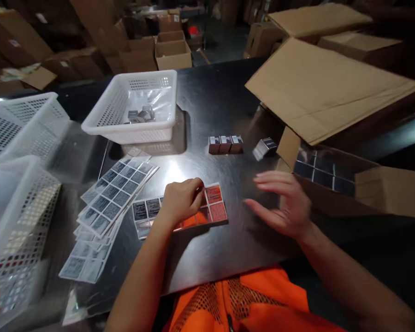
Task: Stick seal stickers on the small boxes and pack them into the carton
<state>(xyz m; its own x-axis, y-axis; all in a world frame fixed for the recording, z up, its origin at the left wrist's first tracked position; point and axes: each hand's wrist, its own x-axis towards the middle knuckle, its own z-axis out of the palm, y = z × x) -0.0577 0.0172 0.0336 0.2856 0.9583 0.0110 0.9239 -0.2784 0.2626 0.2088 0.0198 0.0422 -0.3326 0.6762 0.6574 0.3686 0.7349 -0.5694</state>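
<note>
My left hand (182, 199) rests over a sheet of dark square labels (217, 211), its fingers curled in a pinch. What the fingertips hold, if anything, is hidden; the sheet's right end reflects orange. My right hand (284, 203) is raised to the right of that sheet, thumb and fingers apart and nothing between them. Beyond it, a single small box (265, 148) lies askew on the metal table, slightly blurred. Three small boxes (225, 144) stand side by side behind the sheet. To the left, more label sheets (119, 191) lie in an overlapping, fanned pile.
A white plastic basket (129, 131) with several small silvery boxes stands at the back left of the metal table (207, 253). More white baskets (38, 184) line the left edge. At right is an opened carton (373, 177) holding rows of dark boxes, its flap (325, 87) spreading over the table.
</note>
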